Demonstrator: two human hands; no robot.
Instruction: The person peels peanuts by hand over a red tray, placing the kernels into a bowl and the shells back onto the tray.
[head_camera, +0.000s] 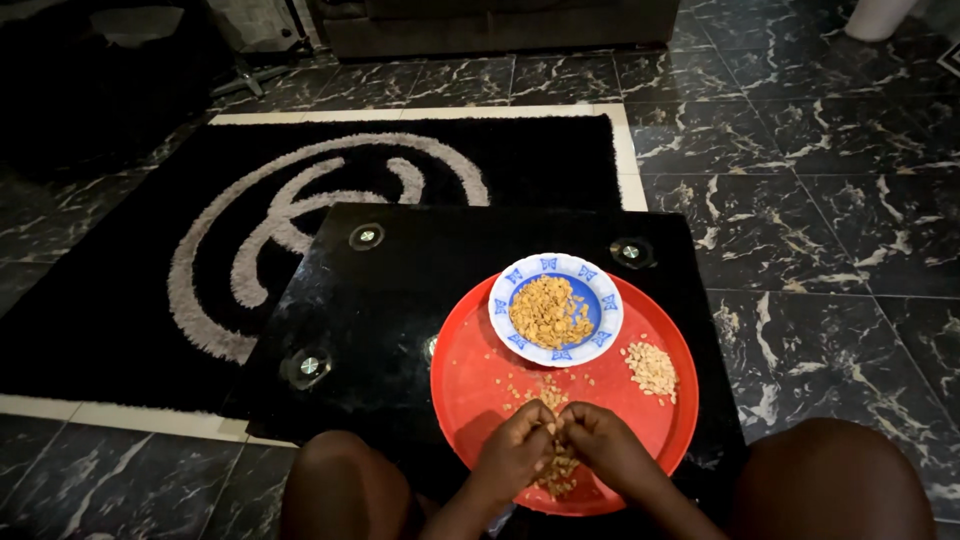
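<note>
Knees frame the bottom edge of the view, one on each side, with your two hands meeting between them. Your left hand (515, 450) and right hand (608, 447) are curled with fingertips pressed close together over the near part of the red tray (470, 385); both are pinching at small seeds, though the single seed between the fingers is too small to tell which way it points. Under and just ahead of your fingers lies a loose pile of tan seeds (556, 470), stretching in a rough line from your hands toward the tray's middle, its long axis running away from you.

Farther up on the right side of the tray sits a smaller heap of paler seeds (652, 369), well apart from the first pile. At the tray's far edge stands a round bowl (604, 296) with a white rim, blue butterfly marks and a blue inside, holding more tan seeds.

The tray rests on a glossy black worktop (370, 300) with round metal fittings near its corners. Beyond it lies a black rug (140, 230) with a grey swirl pattern on a dark marbled floor (820, 200).
</note>
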